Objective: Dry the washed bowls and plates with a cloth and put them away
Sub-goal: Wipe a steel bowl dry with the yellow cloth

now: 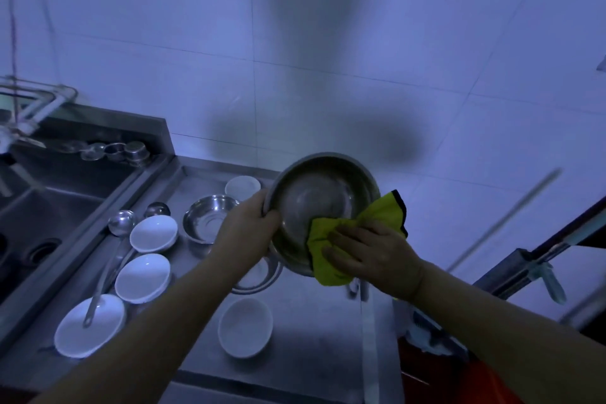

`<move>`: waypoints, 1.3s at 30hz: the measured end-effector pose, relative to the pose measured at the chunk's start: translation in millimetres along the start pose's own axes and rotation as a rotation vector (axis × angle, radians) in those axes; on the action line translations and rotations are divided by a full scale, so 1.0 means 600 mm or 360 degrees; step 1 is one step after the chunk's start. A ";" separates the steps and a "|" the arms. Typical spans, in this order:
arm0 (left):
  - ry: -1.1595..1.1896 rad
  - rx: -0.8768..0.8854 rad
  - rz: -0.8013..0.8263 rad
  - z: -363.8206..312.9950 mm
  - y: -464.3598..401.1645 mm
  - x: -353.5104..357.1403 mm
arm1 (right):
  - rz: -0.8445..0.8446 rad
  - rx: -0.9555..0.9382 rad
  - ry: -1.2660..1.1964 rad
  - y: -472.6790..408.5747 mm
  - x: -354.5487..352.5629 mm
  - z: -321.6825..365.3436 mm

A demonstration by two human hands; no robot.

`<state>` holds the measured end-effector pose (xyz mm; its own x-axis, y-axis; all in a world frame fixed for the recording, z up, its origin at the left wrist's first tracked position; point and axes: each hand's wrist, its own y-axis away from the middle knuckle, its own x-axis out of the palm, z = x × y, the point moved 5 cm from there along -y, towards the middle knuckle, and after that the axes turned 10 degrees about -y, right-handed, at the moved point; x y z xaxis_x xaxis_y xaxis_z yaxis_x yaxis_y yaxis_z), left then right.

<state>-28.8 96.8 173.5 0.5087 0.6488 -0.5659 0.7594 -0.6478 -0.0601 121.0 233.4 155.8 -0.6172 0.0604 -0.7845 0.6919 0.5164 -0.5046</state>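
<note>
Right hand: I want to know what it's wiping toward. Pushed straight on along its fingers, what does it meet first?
The right hand would likely press the yellow cloth into the steel bowl's inner wall.

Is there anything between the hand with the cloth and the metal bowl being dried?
Only the yellow cloth itself. The right hand presses it onto the lower rim of the big steel bowl, which the left hand holds tilted above the counter. Nothing else visible intervenes.
</note>
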 end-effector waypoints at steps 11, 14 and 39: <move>0.0927 -0.0379 0.0048 -0.008 0.024 0.095 | 0.0083 0.0469 -0.0217 -0.016 -0.009 0.021; 0.0733 -0.0289 0.0196 -0.025 0.024 0.091 | 0.0305 0.0401 -0.0320 0.003 -0.016 -0.003; 0.0636 -0.0272 0.0039 -0.081 0.027 0.094 | 0.0204 0.0352 -0.0311 -0.012 -0.096 -0.080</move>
<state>31.8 142.4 180.4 0.6189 0.7595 -0.2004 0.7844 -0.6113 0.1053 133.2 267.3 222.0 -0.4510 -0.0630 -0.8903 0.8373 0.3155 -0.4465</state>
